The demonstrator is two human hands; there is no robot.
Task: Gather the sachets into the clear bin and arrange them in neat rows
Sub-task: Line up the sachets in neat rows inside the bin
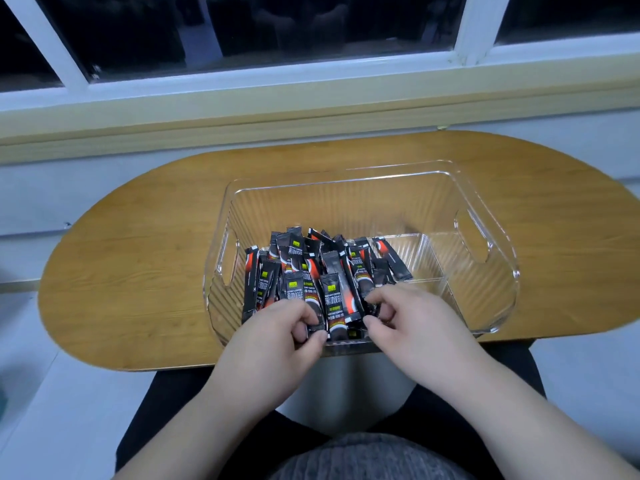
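My left hand point(282, 329) and right hand point(417, 318) are each pinching sachets point(332, 297) against the near wall of the clear bin point(346, 202) (all gathered, rows not yet neat).

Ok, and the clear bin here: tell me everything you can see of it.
The clear bin is a see-through plastic tub, rectangular with rounded corners, ribbed walls and a cutout handle in each short end. It stands upright on the wooden table, one long side toward the person. Black sachets lie heaped in its left and middle part; the right part of its floor is bare. The left hand and right hand reach in over the near rim, both pinching sachets.
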